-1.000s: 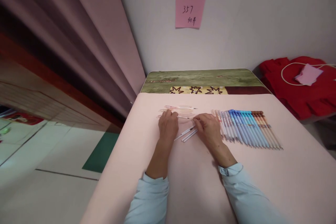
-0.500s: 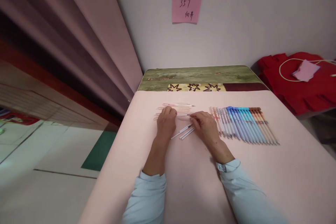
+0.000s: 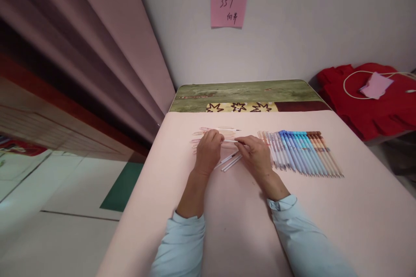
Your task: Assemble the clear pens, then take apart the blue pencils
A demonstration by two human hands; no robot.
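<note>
A thin white pen refill (image 3: 230, 141) lay level between both hands, above the counter (image 3: 240, 218). The left hand (image 3: 208, 150) had its grip pinching one end; the right hand (image 3: 259, 154) had its grip pinching the other. Loose refills (image 3: 231, 163) rested at six o'clock of it, translucent pinkish pieces (image 3: 195, 141) at nine, and a row of patterned pens (image 3: 302, 156) at three to four. At twelve, a pink note (image 3: 230, 1) on the wall (image 3: 292, 30) read "357" above two handwritten Chinese characters.
</note>
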